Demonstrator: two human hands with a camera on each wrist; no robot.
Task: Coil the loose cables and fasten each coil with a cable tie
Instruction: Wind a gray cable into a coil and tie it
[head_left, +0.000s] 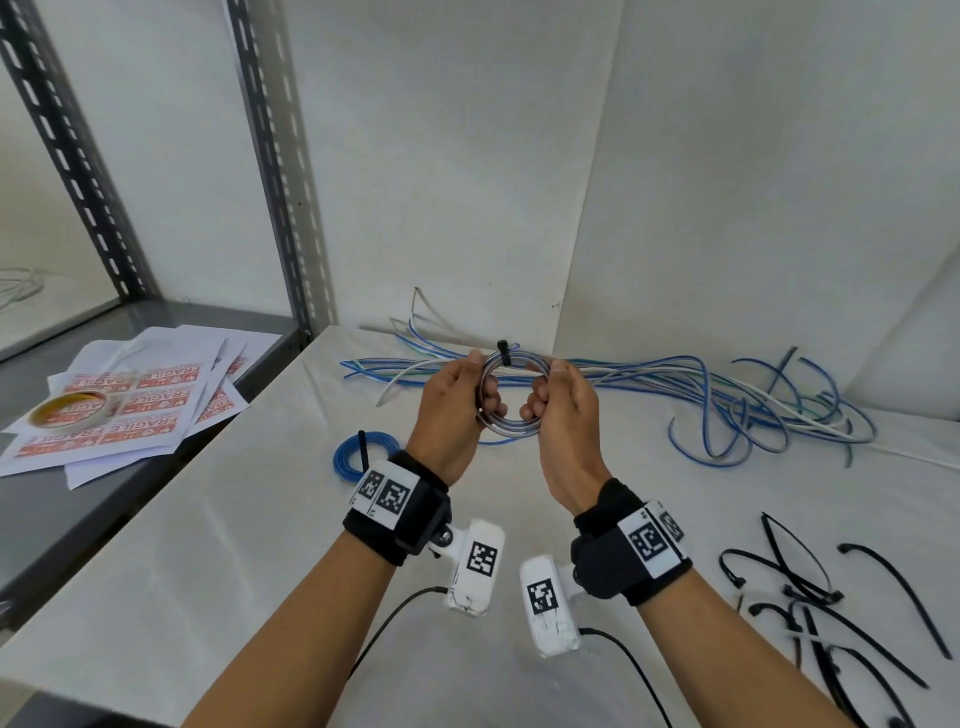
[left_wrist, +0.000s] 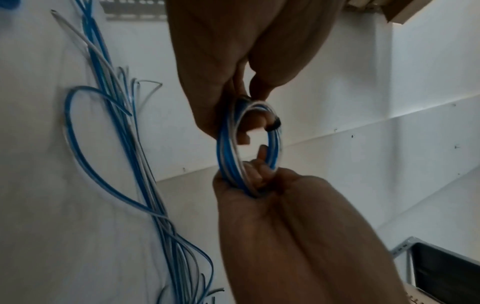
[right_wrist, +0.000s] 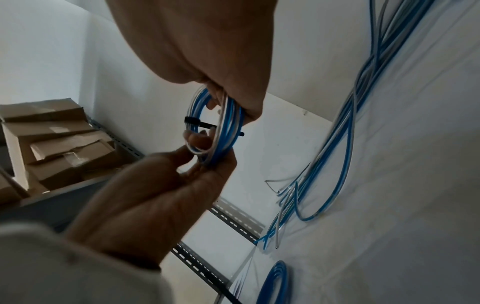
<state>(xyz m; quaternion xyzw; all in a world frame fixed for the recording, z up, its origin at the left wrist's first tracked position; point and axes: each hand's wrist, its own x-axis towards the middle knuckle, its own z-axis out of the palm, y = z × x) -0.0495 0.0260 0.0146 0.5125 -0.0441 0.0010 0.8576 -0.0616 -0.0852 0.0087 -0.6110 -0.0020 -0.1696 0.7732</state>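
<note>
While both hands hold it up over the middle of the counter (head_left: 208, 597), the coil (head_left: 514, 395) of blue and white cable carries a black cable tie (head_left: 503, 352) round its far side. The left hand (head_left: 452, 410) grips the coil's left arc with curled fingers; the right hand (head_left: 563, 415) grips the right arc likewise. Loose cables (head_left: 727, 400) sprawl along the counter's far edge, toward the right corner. A tied blue coil (head_left: 358, 460) lies near the left edge. Spare black ties (head_left: 831, 613) lie near the right edge. On the neighbouring shelf, sheets (head_left: 135, 410) read "FRAGILE", seemingly upside down, under a tape roll (head_left: 72, 410). Bare counter shows near the front edge.
</note>
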